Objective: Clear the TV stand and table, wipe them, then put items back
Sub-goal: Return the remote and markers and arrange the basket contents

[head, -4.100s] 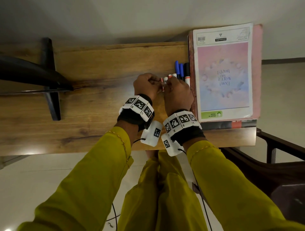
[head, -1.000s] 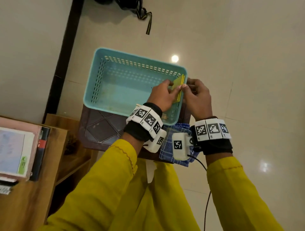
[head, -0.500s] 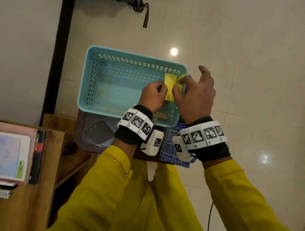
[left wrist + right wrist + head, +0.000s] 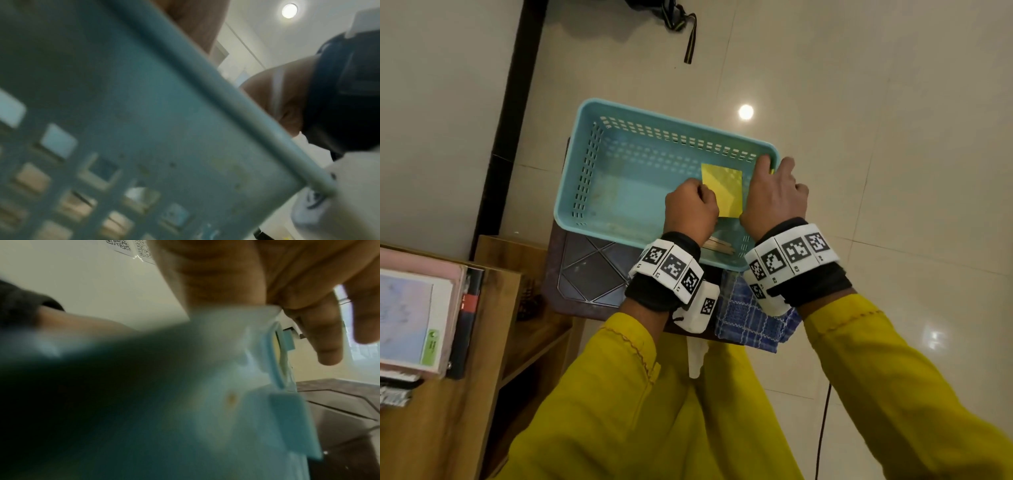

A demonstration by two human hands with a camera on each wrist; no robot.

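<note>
A teal plastic basket [image 4: 599, 178] stands on a dark brown stool [image 4: 582, 270]. A yellow paper pad [image 4: 722, 190] lies inside it near the right wall, and thin wooden sticks [image 4: 717, 245] lie by the near wall. My left hand [image 4: 690, 209] is over the basket with curled fingers at the pad's near-left corner; its fingertips are hidden. My right hand [image 4: 774, 193] is beside the pad, with straight fingers reaching to the basket's right rim. The right wrist view shows loose fingers [image 4: 327, 337] above that rim [image 4: 277, 363]. The left wrist view is filled by the basket wall [image 4: 144, 129].
A blue checked cloth [image 4: 750, 322] lies on the stool's near edge under my wrists. A wooden stand [image 4: 448, 394] at the left carries a stack of books [image 4: 414, 315]. Pale floor tiles surround the stool, and a black strap [image 4: 690, 37] lies on the floor beyond.
Since leaving the wooden stand, both hands brought the yellow pad down into the basket. It was upright at the rim; now it lies flat, and my right hand has let go.
</note>
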